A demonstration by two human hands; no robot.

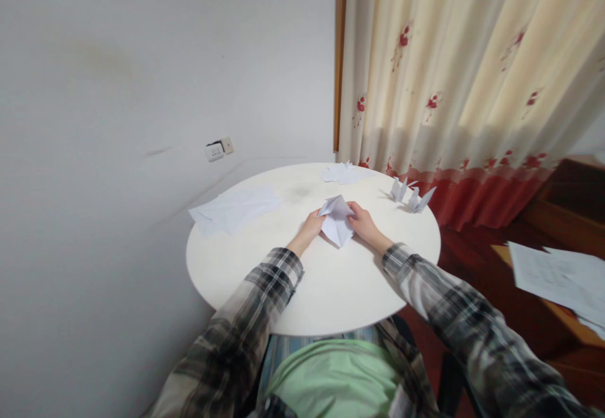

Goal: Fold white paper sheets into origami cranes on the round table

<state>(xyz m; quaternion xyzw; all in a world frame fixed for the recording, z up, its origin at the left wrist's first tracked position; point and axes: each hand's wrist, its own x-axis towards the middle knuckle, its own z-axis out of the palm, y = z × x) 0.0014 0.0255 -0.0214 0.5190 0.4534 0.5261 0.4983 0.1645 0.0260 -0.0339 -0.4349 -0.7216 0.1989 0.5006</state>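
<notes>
Leftward, paper sheets [234, 209] lie flat on the white table [321, 298]. Centrally, the left hand [312, 225], fingers pinching, holds a partly folded paper [338, 222], seemingly unfinished, likewise pinched by the right hand [362, 220]; rightward stand two folded figures [398, 190], apparently complete.

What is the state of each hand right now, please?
Left hand: closed, holding the folded paper at its left side.
Right hand: closed, holding the same folded paper at its right side.
</notes>
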